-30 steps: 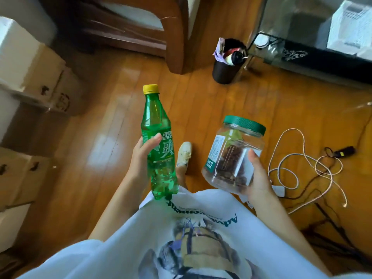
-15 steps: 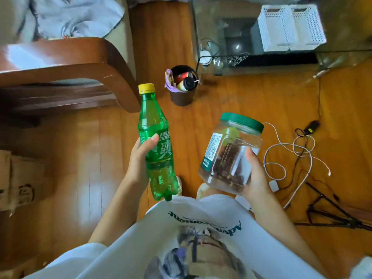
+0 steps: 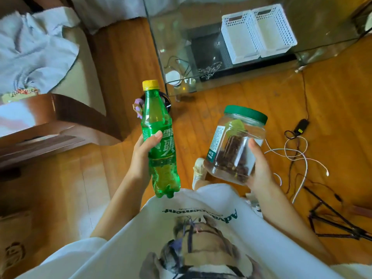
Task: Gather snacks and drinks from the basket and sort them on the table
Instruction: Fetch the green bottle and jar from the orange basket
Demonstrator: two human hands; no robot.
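My left hand (image 3: 144, 156) grips a green soda bottle (image 3: 159, 141) with a yellow cap, held upright in front of my shirt. In my right hand (image 3: 259, 166) is a clear plastic jar (image 3: 233, 146) with a green lid and dark snacks inside, tilted a little to the right. Both are held above the wooden floor. Ahead stands a glass table (image 3: 314, 19), and two white perforated baskets (image 3: 257, 33) sit side by side on it, both looking empty.
A wooden armchair (image 3: 60, 117) with grey cloth (image 3: 34, 53) stands at left. A dark bin (image 3: 167, 101) sits behind the bottle by the table corner. White and black cables (image 3: 296, 152) and a black tripod (image 3: 338, 224) lie on the floor at right. Cardboard boxes are at lower left.
The view has swung toward the glass table, which now fills the upper part with both baskets in sight. Both hands keep the same hold on bottle and jar.
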